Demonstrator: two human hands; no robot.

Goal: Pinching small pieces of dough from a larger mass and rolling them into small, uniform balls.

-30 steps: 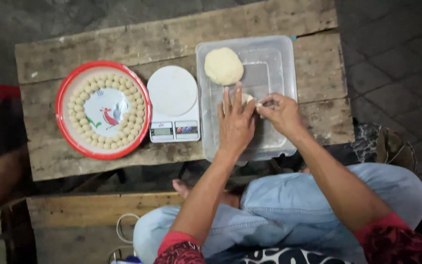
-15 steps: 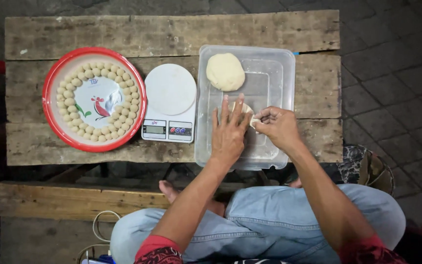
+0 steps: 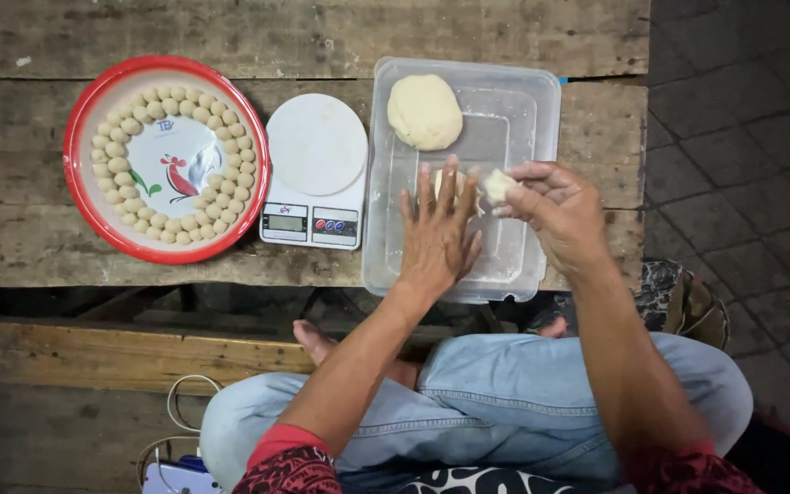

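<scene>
Head view — worn plank table (image 3: pixel 322 37), paving (image 3: pixel 742 137)

A small pale dough piece (image 3: pixel 497 185) is pinched in the fingertips of the right hand (image 3: pixel 555 215), raised just above the clear plastic tray (image 3: pixel 541 101); another pale piece (image 3: pixel 454 186) lies on the tray floor, mostly covered by the flat, spread left hand (image 3: pixel 438 236); 1 large rounded dough lump (image 3: pixel 424 112) sits in the tray's far-left corner.
</scene>
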